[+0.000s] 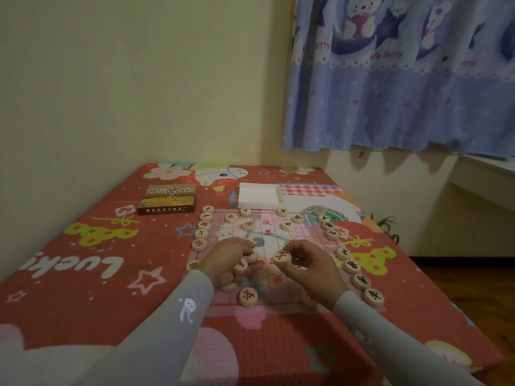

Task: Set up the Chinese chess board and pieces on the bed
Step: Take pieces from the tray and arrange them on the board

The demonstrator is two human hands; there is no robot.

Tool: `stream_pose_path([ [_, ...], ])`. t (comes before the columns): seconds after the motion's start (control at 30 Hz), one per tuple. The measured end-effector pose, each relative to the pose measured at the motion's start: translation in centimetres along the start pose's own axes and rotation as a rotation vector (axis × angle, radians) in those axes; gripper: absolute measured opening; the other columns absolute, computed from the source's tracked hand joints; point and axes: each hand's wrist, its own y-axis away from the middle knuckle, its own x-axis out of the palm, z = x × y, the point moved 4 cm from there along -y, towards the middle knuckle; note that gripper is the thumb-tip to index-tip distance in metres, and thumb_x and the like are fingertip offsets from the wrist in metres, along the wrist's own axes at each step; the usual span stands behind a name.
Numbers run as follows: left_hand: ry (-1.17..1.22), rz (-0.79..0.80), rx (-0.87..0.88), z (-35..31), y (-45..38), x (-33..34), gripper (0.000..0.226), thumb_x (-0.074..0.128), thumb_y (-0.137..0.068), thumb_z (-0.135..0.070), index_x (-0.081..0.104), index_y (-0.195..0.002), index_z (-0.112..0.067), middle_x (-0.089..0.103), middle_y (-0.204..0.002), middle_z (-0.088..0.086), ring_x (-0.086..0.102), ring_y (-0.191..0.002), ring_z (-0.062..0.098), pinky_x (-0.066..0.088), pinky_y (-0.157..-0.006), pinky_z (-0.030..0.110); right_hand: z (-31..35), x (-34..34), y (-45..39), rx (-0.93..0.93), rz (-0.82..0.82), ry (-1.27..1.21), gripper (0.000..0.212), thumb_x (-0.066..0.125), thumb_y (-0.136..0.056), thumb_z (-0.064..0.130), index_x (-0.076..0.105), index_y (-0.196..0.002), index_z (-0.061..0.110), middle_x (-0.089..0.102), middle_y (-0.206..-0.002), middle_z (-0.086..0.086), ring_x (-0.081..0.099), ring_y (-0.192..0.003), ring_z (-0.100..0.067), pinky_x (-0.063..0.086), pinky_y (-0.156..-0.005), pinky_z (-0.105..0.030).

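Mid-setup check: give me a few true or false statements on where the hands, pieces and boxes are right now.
1. The right hand pinches a red-marked piece. True.
2. The white tray holds pieces. False: it looks empty.
3. The printed box lies beyond the board, to its left. True.
4. Black-marked pieces line the board's left edge. False: they line the right edge.
5. The left hand rests idle on the bed sheet. False: it is over the board, on pieces.

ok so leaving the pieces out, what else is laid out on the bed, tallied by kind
chess board: 1
chess box: 1
white tray: 1
total: 3
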Motion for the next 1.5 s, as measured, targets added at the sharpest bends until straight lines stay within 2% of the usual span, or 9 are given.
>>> stream_pose_path([
  [0.17, 0.015, -0.008, 0.007, -0.2, -0.6, -0.4, 0.025, 0.052, -0.091, 0.002, 0.056, -0.116, 0.004, 0.057, -0.113, 0.025, 0.070, -0.068, 0.031, 0.060, -0.055, 0.032, -0.7, -0.8, -0.3, 0.016, -0.038, 0.057, 0.017, 0.077, -0.075, 0.022, 0.066, -0.087, 0.028, 0.067, -0.096, 0.007, 0.066, -0.087, -0.009, 0.057, -0.081, -0.033],
  [0.5, -0.014, -0.022, -0.012, -0.4, -2.3, 0.9, 0.012, 0.053, -0.092, -0.003, 0.064, -0.088, -0.004, 0.066, -0.086, 0.018, 0.071, -0.081, 0.031, 0.045, -0.100, 0.046, -4.7, -8.7, -1.1, 0.208, -0.252, 0.212, 0.013, 0.078, -0.076, 0.024, 0.066, -0.080, 0.022, 0.068, -0.089, 0.003, 0.064, -0.082, -0.014, 0.052, -0.070, -0.024],
  [0.57, 0.010, -0.012, -0.018, -0.8, -2.6, 0.8, 0.009, 0.054, -0.092, -0.002, 0.063, -0.095, -0.001, 0.067, -0.091, 0.018, 0.072, -0.078, 0.030, 0.050, -0.095, 0.041, -4.7, -8.2, -1.7, 0.204, -0.218, 0.221, 0.012, 0.078, -0.076, 0.022, 0.066, -0.079, 0.021, 0.069, -0.089, 0.003, 0.065, -0.080, -0.014, 0.054, -0.069, -0.025],
  [0.7, 0.125, -0.078, 0.015, -2.4, -3.3, -1.5, 0.023, 0.055, -0.091, 0.002, 0.056, -0.114, 0.006, 0.058, -0.109, 0.022, 0.067, -0.088, 0.034, 0.060, -0.052, 0.031, -3.6, -4.2, -3.4, 0.153, -0.081, 0.204, 0.013, 0.077, -0.076, 0.028, 0.065, -0.080, 0.026, 0.068, -0.087, 0.007, 0.066, -0.079, -0.010, 0.059, -0.072, -0.033],
  [0.83, 0.229, -0.197, 0.008, -3.5, -3.5, -6.7, 0.017, 0.051, -0.094, -0.001, 0.053, -0.110, 0.005, 0.059, -0.108, 0.023, 0.068, -0.058, 0.024, 0.048, -0.033, 0.023, -1.3, 2.0, -5.0, 0.080, 0.066, 0.197, 0.014, 0.075, -0.075, 0.028, 0.062, -0.079, 0.030, 0.065, -0.090, 0.007, 0.065, -0.081, -0.009, 0.059, -0.074, -0.031],
  [0.97, 0.231, -0.332, 0.025, -3.7, -2.9, -12.4, 0.012, 0.043, -0.094, -0.001, 0.052, -0.086, 0.003, 0.063, -0.062, 0.018, 0.056, -0.061, 0.023, 0.042, -0.050, 0.024, 0.6, 8.2, -6.5, 0.047, 0.200, 0.200, 0.014, 0.073, -0.074, 0.032, 0.059, -0.077, 0.033, 0.065, -0.090, 0.009, 0.064, -0.082, -0.009, 0.057, -0.073, -0.031],
  [1.1, 0.301, -0.386, 0.031, -2.8, -2.4, -15.3, 0.005, 0.043, -0.096, 0.004, 0.045, -0.091, 0.006, 0.055, -0.085, 0.024, 0.068, -0.056, 0.030, 0.041, -0.071, 0.031, 1.6, 12.5, -7.4, 0.059, 0.268, 0.330, 0.010, 0.068, -0.079, 0.035, 0.061, -0.082, 0.028, 0.064, -0.087, 0.011, 0.058, -0.084, -0.009, 0.046, -0.071, -0.024],
  [1.3, 0.308, -0.381, 0.029, -1.7, -1.8, -16.8, 0.001, 0.051, -0.093, 0.005, 0.052, -0.093, 0.005, 0.055, -0.090, 0.023, 0.062, -0.072, 0.031, 0.057, -0.051, 0.034, 1.6, 16.4, -8.4, 0.088, 0.319, 0.398, 0.019, 0.070, -0.077, 0.039, 0.062, -0.084, 0.023, 0.064, -0.084, 0.008, 0.058, -0.082, -0.013, 0.047, -0.069, -0.029],
  [1.5, 0.293, -0.379, 0.019, -1.2, -1.6, -18.0, 0.004, 0.056, -0.091, 0.001, 0.055, -0.094, 0.004, 0.059, -0.092, 0.022, 0.063, -0.073, 0.029, 0.057, -0.053, 0.035, 2.2, 18.4, -8.2, 0.081, 0.333, 0.390, 0.024, 0.071, -0.080, 0.041, 0.061, -0.085, 0.019, 0.062, -0.084, 0.006, 0.056, -0.079, -0.012, 0.040, -0.066, -0.025],
])
